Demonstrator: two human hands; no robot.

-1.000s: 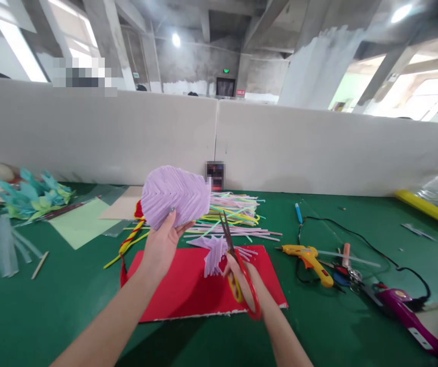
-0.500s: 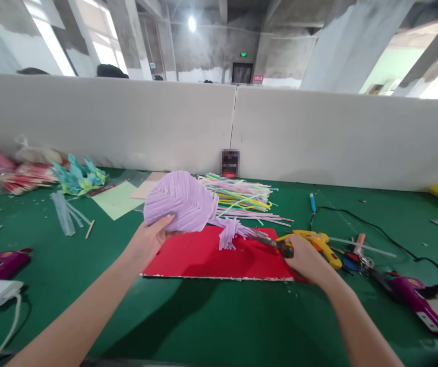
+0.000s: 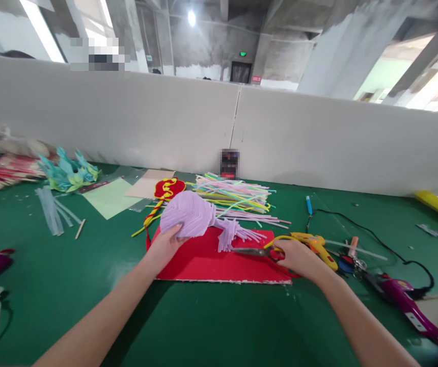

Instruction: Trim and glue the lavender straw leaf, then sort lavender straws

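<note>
My left hand (image 3: 168,247) grips the lower left edge of a round, lilac leaf-shaped craft piece (image 3: 188,213) made of fuzzy pipe cleaners. From its right side a bundled stem (image 3: 226,232) ends in loose, splayed strands. My right hand (image 3: 293,257) is closed on the handles of a pair of scissors (image 3: 251,252). The blades point left, close to the lower ends of the lilac strands; whether they touch cannot be told. Beneath both lies a red board (image 3: 211,267). A red and yellow pipe-cleaner piece (image 3: 168,188) lies behind the lilac one.
Loose pastel pipe cleaners (image 3: 242,191) are heaped behind the board. To the right lie a yellow glue gun (image 3: 320,250), a black cord (image 3: 372,229) and a purple tool (image 3: 413,311). Paper sheets (image 3: 108,199) and a teal craft piece (image 3: 68,173) sit at left.
The lilac piece has moved right and down with my left hand, uncovering the red and yellow piece. The scissors have shifted left and down, from the strand tips to below the bundle.
</note>
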